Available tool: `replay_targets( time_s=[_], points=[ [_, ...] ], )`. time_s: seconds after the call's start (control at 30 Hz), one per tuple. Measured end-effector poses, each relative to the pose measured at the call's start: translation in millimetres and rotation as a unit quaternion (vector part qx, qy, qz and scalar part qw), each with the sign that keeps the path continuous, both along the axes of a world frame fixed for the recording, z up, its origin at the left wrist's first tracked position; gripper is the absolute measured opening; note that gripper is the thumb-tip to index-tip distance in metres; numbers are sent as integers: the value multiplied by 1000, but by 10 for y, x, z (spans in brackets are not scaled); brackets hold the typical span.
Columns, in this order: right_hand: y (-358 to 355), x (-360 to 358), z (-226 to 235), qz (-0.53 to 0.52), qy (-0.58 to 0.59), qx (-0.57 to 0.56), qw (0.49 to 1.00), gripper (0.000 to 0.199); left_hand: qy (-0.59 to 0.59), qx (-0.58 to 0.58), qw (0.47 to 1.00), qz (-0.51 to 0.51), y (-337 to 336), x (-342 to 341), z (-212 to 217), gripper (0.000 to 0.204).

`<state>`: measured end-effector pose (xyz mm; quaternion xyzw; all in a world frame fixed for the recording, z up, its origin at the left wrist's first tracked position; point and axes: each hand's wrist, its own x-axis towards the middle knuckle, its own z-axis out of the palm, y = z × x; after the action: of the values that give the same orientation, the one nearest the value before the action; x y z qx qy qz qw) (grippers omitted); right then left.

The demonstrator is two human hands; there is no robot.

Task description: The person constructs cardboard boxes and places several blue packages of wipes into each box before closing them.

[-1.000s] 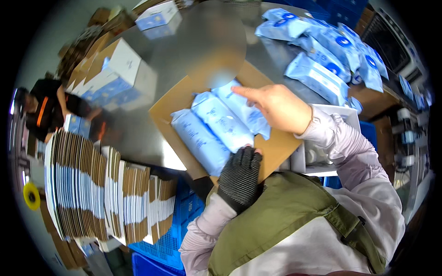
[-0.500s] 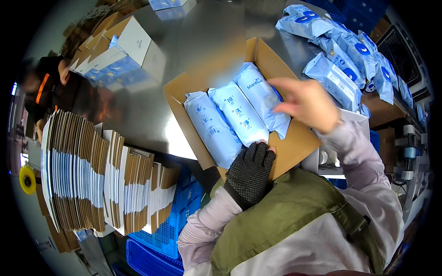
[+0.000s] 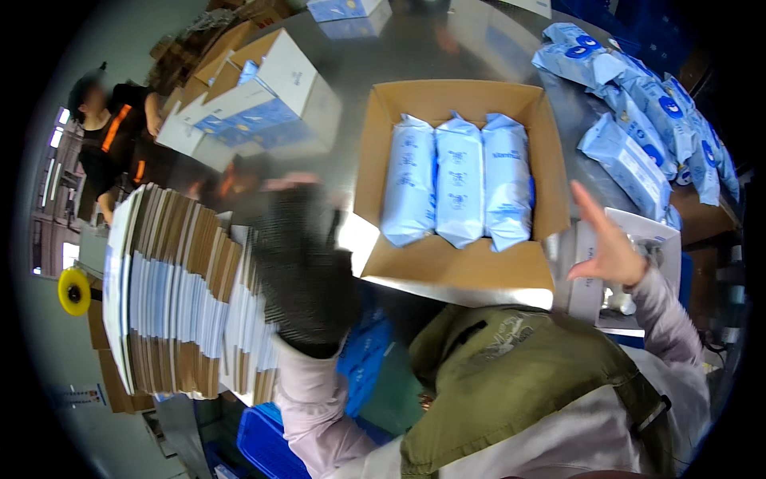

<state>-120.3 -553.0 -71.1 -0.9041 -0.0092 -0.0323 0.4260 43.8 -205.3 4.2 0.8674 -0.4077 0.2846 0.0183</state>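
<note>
An open cardboard box point(image 3: 463, 267) stands on the metal table, squared up before me, with its near flap folded out toward my body. Three light-blue soft packs lie side by side in it: a left pack point(image 3: 410, 184), a middle pack point(image 3: 459, 188) and a right pack point(image 3: 506, 180). My right hand point(image 3: 610, 243), bare, is just off the box's right wall, thumb and fingers apart, holding nothing. My left hand point(image 3: 307, 263), in a black fingerless glove, is left of the box beside a row of flattened cartons point(image 3: 175, 303). Motion blurs its fingers.
Several light-blue packs point(image 3: 638, 120) are heaped at the far right. Near my right hand sits a white box point(image 3: 670, 239) with small items. White cartons point(image 3: 263, 88) stand at the far left, and a co-worker point(image 3: 120, 120) is beyond. Blue crates point(image 3: 263, 439) are below the table.
The box has turned straighter and appears farther right. My left hand has left its near edge and moved left to the flattened cartons. My right hand has moved from over the packs to outside the box.
</note>
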Motion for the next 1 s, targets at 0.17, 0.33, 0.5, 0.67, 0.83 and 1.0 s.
replay_targets(
  time_s=[0.17,0.33,0.5,0.67,0.83,1.0],
  points=[
    [802,769,-690,-34,-61,111,991,101,-117,74,893,429,1277,836,453,90],
    [1666,2539,-969,-49,-131,107,984,88,-71,71,882,460,1501,880,680,89],
    [1851,3810,-586,233,8,313,921,100,-75,82,844,525,1664,747,977,44],
    [1494,3691,-452,180,-39,155,971,65,-269,-109,900,324,1819,275,983,14],
    [709,2949,655,101,-275,405,866,62,-176,-292,939,-54,793,-532,1569,28],
    [-189,2549,1311,-20,-342,486,804,56,96,-524,836,-130,259,-478,1088,41]
  ],
)
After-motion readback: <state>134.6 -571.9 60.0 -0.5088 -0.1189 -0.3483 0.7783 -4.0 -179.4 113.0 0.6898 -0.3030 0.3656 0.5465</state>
